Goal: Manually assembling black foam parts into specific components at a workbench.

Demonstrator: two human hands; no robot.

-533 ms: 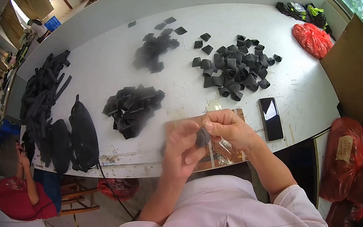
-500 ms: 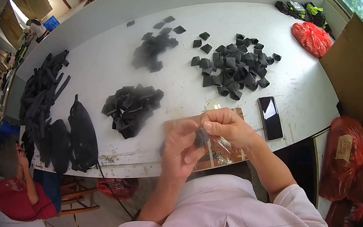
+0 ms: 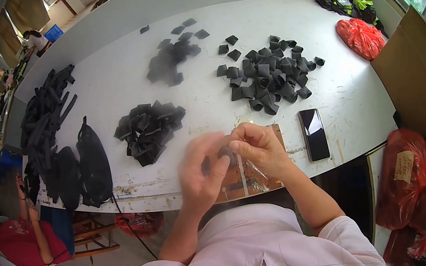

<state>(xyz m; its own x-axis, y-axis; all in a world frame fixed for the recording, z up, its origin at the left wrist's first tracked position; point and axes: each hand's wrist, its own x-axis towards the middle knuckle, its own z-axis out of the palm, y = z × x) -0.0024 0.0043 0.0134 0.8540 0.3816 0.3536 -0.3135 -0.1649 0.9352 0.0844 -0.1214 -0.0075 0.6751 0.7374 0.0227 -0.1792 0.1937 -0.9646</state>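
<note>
Over the brown board at the table's front edge, my right hand is closed in a pinch on a small black fabric piece, partly hidden by the fingers. My left hand is just left of it, thumb and fingers apart and the fingers blurred; its thumb is close to the piece. Ahead to the left lies a pile of flat black pieces. To the right is a heap of black pieces curled into short tubes. Another black pile sits farther back.
Right of the board lies a phone. Black strips and elongated black bundles line the left side. A red plastic bag and a cardboard sheet stand right. Red sacks are beside the table; a person sits left.
My left hand has opened a little and shifted left, away from the small black piece. The right hand still pinches it. The whole view has shifted slightly.
</note>
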